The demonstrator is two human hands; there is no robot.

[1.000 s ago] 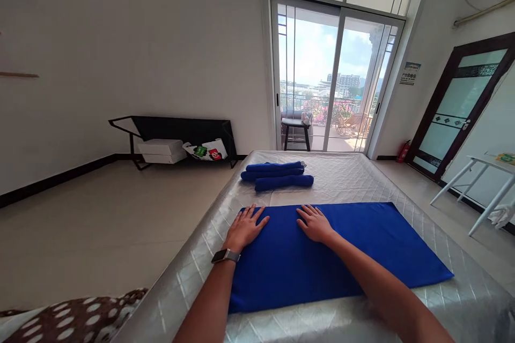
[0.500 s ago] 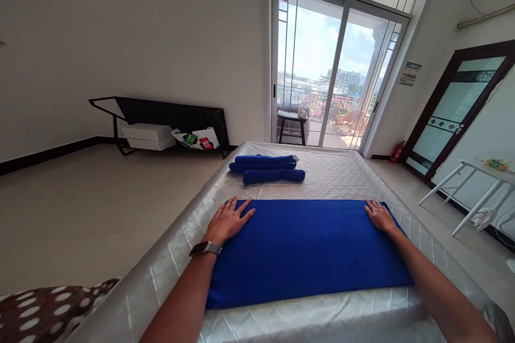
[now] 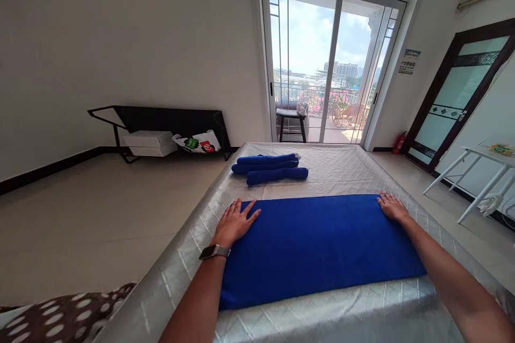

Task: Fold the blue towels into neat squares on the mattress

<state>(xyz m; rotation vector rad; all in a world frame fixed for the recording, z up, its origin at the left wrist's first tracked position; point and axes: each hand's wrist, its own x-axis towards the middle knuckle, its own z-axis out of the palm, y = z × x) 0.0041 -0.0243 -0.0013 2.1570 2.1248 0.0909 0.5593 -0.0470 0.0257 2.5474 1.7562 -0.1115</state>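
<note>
A blue cloth (image 3: 322, 246), looking like a towel, lies flat and spread across the silver-white mattress (image 3: 330, 311). My left hand (image 3: 235, 222) rests on the cloth's far left corner, fingers spread, with a watch on that wrist. On the far right corner lies my right hand (image 3: 393, 207), flat with its fingers stretched out. Neither hand grips anything. Beyond the cloth, several rolled blue cloths (image 3: 277, 174) lie side by side on the mattress.
A brown polka-dot fabric (image 3: 68, 313) is at the lower left. Against the wall stands a black metal frame (image 3: 169, 118) with a white box (image 3: 148, 142) and a bag (image 3: 199, 142). On the right are a white table (image 3: 488, 154) and a dark-framed door (image 3: 458, 102). Glass sliding doors (image 3: 333, 59) are ahead.
The camera view has shifted slightly, so the cloth and both hands appear a little farther right. Both hands stay flat on the cloth's far corners.
</note>
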